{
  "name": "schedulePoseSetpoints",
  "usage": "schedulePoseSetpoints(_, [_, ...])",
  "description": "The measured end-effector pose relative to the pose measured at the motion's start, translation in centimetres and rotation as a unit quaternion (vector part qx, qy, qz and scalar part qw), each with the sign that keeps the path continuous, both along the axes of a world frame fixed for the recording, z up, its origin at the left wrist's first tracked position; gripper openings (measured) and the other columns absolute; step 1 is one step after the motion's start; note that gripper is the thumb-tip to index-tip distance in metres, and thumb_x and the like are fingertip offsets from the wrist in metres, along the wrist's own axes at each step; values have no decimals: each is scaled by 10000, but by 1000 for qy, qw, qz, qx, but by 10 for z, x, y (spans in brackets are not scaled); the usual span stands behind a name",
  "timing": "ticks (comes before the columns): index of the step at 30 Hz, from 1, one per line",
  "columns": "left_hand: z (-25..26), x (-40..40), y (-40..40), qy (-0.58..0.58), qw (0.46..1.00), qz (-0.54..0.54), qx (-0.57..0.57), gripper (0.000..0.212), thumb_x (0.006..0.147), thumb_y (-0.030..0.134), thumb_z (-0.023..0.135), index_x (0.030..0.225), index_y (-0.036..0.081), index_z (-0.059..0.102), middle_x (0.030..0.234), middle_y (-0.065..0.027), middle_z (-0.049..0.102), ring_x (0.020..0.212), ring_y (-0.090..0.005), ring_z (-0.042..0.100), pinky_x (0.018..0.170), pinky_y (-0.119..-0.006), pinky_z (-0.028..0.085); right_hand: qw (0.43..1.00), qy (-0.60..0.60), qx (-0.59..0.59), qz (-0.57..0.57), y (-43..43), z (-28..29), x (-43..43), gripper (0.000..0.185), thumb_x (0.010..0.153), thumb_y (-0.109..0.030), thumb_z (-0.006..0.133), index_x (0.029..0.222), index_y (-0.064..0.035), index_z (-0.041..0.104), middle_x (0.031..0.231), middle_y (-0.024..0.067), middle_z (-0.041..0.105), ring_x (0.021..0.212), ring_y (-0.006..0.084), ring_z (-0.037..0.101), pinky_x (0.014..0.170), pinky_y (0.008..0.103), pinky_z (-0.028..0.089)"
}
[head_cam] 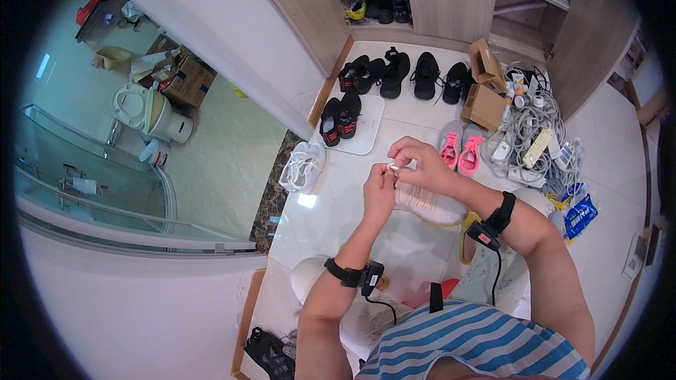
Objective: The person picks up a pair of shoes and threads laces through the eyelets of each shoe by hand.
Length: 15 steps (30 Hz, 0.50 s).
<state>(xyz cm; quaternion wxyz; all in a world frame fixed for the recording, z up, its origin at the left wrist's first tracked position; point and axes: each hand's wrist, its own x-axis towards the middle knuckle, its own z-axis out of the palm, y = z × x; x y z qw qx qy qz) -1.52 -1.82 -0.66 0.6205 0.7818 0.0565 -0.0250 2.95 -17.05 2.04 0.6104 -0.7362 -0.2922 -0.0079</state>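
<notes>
Both my hands meet in front of me at a knot or loop of pale shoelace (pixel 392 167). My left hand (pixel 379 190) pinches it from the left, and my right hand (pixel 420 163) grips it from the right. Just below and behind my right hand is a pale pink lace-up sneaker (pixel 433 206), its side turned up and its toe partly hidden by my right forearm. What supports the shoe cannot be seen clearly. A pair of grey shoes with pink laces (pixel 459 150) stands beyond my right wrist.
White sneakers (pixel 303 168) stand at the left, black-and-red shoes (pixel 340 119) on a white scale (pixel 369 129). Several black shoes (pixel 425 76) line the open cabinet (pixel 449 0). Cardboard boxes (pixel 483 105) and tangled cables (pixel 528 121) lie at the right.
</notes>
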Motion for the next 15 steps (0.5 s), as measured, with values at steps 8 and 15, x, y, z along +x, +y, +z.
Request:
schedulePoseSetpoints(8, [-2,-1,0,2,996,-39,-74,141,904,112,558,983,-5,567,736,-18,611,656,-59,547,593,-218,442,979,191,66,-20,-1,-8,7,39,783,-41,589,783,-3,578,1003,53,571,831,95,538,736,233,444])
schedulePoseSetpoints(15, [-12,-1,5,-42,997,-62,18,113,898,83,583,904,-20,629,752,3,622,669,-49,551,607,-207,451,982,162,84,-49,-2,4,10,43,796,-37,595,782,1,581,996,52,560,874,99,527,786,236,423])
